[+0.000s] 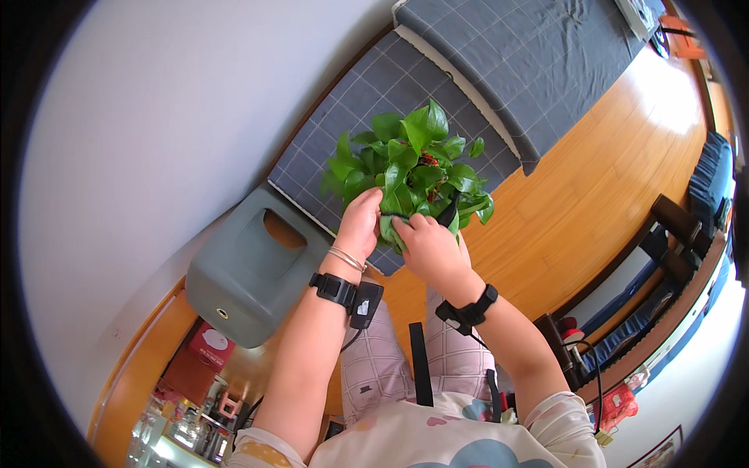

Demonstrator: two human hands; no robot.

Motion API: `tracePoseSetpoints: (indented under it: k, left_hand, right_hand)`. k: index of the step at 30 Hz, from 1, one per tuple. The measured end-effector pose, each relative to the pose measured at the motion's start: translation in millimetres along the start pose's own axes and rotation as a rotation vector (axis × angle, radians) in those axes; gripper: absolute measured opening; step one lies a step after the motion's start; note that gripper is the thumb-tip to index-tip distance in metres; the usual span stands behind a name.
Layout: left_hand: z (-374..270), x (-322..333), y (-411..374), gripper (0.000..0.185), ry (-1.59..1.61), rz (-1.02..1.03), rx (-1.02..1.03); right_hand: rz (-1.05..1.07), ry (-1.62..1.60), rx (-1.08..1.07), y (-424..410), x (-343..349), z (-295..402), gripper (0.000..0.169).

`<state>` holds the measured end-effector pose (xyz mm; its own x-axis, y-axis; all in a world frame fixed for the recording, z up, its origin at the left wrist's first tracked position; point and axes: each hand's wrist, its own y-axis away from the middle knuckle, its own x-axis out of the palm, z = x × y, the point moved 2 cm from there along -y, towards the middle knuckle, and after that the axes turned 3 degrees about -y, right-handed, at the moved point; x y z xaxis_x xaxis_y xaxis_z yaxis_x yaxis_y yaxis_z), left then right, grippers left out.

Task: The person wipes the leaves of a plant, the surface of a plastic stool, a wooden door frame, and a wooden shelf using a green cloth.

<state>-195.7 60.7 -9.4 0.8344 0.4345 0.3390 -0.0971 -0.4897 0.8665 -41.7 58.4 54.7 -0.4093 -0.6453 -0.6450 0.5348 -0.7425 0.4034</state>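
A leafy green potted plant (404, 158), likely a pothos, stands on a grey checked cloth (374, 76) before me, with small red bits among its leaves. My left hand (360, 222) is at the near edge of the foliage, its thumb and fingers around a leaf or the edge of a cloth; which one is hard to tell. In my right hand (430, 245) is a small green cloth (391, 233) with a dark edge, pressed against the near leaves. A black pointed thing (449, 212) shows just beyond the right hand. The pot is hidden by leaves.
A grey plastic stool (251, 286) stands left of the covered surface, by the white wall (146, 117). A higher, cloth-covered padded surface (526, 64) lies beyond. Wooden floor (562, 205) shows on the right, with a dark wooden rack (620, 281) holding folded items.
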Motion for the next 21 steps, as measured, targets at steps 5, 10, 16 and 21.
tracePoseSetpoints:
  k: [5, 10, 16, 21]
  left_hand:
    - [3.9, 2.8, 11.5, 0.022, -0.027, -0.044, -0.014]
    - [19.2, -16.0, 12.5, 0.030, -0.200, -0.087, -0.015]
    - [24.1, -8.4, 5.5, 0.030, -0.392, -0.025, 0.077]
    - [35.2, 0.1, 6.3, 0.024, -0.680, -0.068, 0.228]
  right_hand:
    - [-0.029, -0.153, 0.048, 22.8, -25.4, 1.1, 0.045]
    - [-0.362, -0.216, 0.075, -5.5, -59.2, 2.3, 0.049]
    - [-0.052, 0.075, -0.026, -44.5, -41.3, 9.0, 0.048]
    - [-0.010, 0.221, 0.048, -26.0, -30.6, -30.7, 0.048]
